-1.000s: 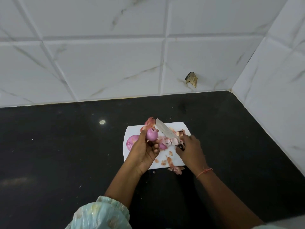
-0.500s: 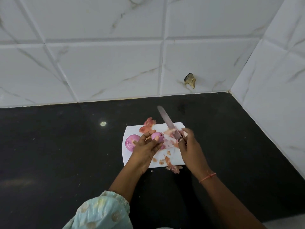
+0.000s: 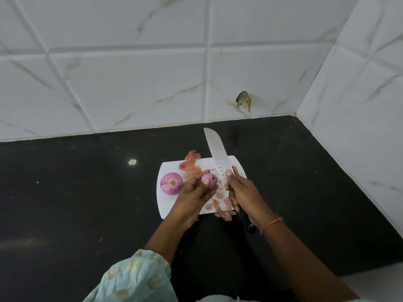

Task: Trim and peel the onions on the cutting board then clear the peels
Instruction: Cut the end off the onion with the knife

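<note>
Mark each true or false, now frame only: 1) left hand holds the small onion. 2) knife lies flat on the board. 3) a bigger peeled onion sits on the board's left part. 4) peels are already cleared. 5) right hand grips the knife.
1) True: the left hand holds the small onion.
2) False: the knife is raised, blade pointing toward the wall.
3) True: the bigger onion sits on the cutting board.
4) False: peels still litter it.
5) True: right hand.

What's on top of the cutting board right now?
On the cutting board: one peeled onion at its left and scattered peels. The left hand and right hand cover part of the board.
</note>
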Tool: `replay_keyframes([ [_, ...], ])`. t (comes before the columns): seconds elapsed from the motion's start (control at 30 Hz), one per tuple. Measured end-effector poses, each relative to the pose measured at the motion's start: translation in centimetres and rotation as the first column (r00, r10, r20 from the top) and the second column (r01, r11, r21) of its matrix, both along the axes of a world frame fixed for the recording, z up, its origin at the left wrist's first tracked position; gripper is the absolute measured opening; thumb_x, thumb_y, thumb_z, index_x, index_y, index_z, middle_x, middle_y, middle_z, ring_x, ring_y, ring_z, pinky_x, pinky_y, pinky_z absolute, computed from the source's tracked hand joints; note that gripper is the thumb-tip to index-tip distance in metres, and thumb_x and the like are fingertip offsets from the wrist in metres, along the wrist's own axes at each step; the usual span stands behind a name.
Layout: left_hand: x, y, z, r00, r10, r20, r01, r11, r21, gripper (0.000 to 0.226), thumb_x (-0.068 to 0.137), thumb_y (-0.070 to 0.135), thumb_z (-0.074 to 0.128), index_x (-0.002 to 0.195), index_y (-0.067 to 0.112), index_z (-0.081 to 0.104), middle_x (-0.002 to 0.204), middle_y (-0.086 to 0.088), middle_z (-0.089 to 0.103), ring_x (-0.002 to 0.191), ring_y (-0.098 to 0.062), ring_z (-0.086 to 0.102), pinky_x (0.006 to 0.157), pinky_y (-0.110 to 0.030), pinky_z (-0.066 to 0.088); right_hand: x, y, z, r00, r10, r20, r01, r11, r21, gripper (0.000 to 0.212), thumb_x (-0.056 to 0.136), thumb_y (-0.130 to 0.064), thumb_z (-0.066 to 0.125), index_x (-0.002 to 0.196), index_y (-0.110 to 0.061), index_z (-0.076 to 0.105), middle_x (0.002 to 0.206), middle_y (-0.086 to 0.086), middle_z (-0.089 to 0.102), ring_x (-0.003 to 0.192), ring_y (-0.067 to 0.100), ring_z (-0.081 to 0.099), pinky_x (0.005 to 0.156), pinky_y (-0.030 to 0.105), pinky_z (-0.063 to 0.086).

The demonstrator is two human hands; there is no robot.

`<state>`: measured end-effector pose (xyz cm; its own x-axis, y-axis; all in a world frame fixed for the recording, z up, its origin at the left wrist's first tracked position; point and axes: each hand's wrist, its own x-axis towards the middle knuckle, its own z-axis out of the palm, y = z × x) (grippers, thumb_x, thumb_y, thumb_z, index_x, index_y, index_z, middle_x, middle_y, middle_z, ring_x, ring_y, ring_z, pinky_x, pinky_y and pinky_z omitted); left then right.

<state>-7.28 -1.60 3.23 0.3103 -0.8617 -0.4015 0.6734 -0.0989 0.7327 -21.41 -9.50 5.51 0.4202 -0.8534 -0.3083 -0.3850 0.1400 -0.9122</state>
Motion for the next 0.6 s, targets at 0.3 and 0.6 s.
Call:
replay_keyframes([
  [0.3, 0.4, 0.0, 0.5, 0.995, -0.057, 0.085, 0.061, 0.997, -0.044, 0.045, 0.086, 0.023, 0.069, 0.128, 0.011, 0.064, 0.125, -0.011, 0.07, 0.117, -0.026, 0.068, 0.095, -0.032, 0.057, 1.0, 0.7, -0.4, 1.0, 0.008, -0.003, -0.008, 0.994, -0.108, 0.043, 0.072, -0.07, 0.063, 0.104, -0.043, 0.054, 0.093, -0.015, 0.068, 0.091, 0.006, 0.067, 0.086, 0.034, 0.058],
  [0.6, 1.7, -0.3, 0.7, 0.994, -0.091, 0.062, 0.095, 0.994, -0.052, 0.044, 0.082, 0.018, 0.07, 0.124, 0.007, 0.067, 0.121, -0.014, 0.072, 0.11, -0.026, 0.07, 0.092, -0.031, 0.059, 1.6, -0.1, -0.3, 0.994, 0.02, -0.112, -0.042, 0.979, -0.197, 0.064, 0.064, -0.084, 0.053, 0.089, -0.026, 0.066, 0.087, -0.003, 0.069, 0.082, 0.014, 0.069, 0.076, 0.034, 0.059],
])
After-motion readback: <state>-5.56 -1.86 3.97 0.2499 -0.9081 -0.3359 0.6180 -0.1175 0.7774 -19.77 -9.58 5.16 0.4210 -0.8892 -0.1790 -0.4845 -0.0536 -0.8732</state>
